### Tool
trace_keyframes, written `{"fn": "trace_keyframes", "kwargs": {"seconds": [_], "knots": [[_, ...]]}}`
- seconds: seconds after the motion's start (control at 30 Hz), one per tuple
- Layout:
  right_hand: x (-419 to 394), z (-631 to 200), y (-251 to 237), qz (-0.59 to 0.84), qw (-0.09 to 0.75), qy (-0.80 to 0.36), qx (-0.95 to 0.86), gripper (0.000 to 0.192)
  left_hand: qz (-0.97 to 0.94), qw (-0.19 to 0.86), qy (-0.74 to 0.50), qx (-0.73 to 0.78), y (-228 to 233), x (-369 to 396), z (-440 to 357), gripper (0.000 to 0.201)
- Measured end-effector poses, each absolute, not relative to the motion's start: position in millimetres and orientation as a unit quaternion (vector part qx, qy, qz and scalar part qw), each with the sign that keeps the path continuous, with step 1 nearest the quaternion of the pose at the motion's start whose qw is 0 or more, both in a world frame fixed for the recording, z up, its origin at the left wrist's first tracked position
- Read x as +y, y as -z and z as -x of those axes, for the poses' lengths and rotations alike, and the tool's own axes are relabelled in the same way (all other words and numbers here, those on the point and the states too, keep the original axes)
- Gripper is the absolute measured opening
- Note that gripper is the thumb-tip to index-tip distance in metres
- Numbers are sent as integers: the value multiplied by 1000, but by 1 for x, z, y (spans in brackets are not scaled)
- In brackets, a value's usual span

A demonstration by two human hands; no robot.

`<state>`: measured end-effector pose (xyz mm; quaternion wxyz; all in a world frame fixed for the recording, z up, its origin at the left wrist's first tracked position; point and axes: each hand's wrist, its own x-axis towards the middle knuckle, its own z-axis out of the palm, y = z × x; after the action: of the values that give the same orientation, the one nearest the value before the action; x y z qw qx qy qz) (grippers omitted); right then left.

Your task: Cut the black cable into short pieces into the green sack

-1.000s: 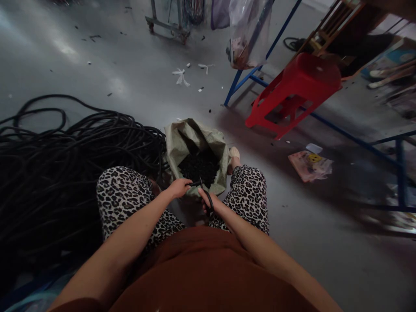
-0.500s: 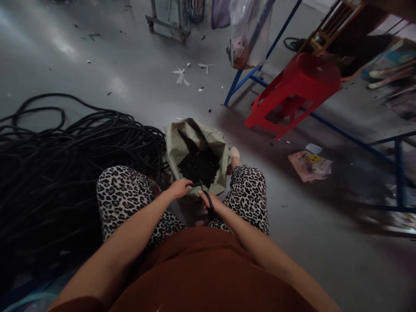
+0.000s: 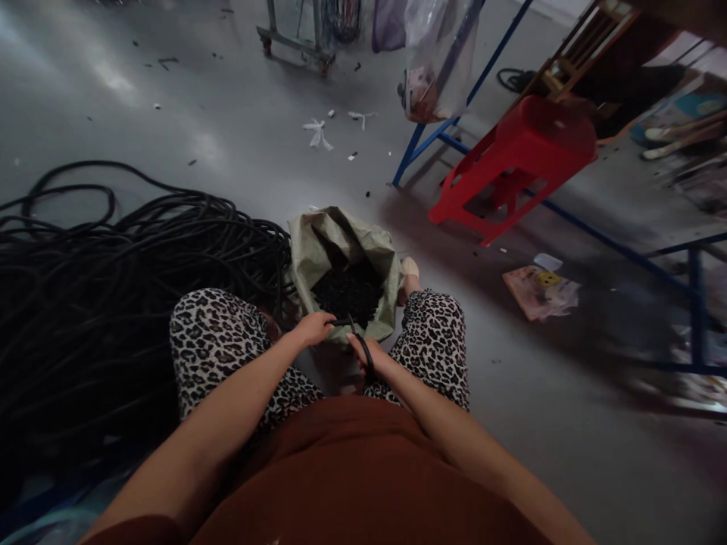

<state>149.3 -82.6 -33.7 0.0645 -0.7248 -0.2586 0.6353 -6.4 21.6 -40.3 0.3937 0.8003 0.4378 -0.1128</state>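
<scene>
The person wears a rust-brown top [image 3: 363, 469], leopard-print trousers [image 3: 221, 341], forearms bare, a pale shoe [image 3: 409, 266]

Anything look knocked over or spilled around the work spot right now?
Yes. The red plastic stool lies tipped on its side against the blue frame. White scraps and small dark bits litter the floor, and a crumpled packet lies loose near it.

Left hand [image 3: 313, 328] pinches a short black tube end [image 3: 341, 322]; right hand [image 3: 363, 354] grips black-handled scissors [image 3: 359, 341], blades at the tube. Both over the open woven sack [image 3: 318, 250] of black cut pieces [image 3: 349, 291]. Black hose coil [image 3: 113, 288] on floor beside the sack.
</scene>
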Motion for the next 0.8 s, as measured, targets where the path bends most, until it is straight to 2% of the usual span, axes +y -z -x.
{"fn": "trace_keyframes", "kwargs": {"seconds": [0.43,0.8], "knots": [[-82,-153,43,748,69,-607,-260,53,-801,387,95,448,39,23,7,33],[-85,-153,42,694,98,-658,-277,53,-776,383,69,496,40,25,7,33]]}}
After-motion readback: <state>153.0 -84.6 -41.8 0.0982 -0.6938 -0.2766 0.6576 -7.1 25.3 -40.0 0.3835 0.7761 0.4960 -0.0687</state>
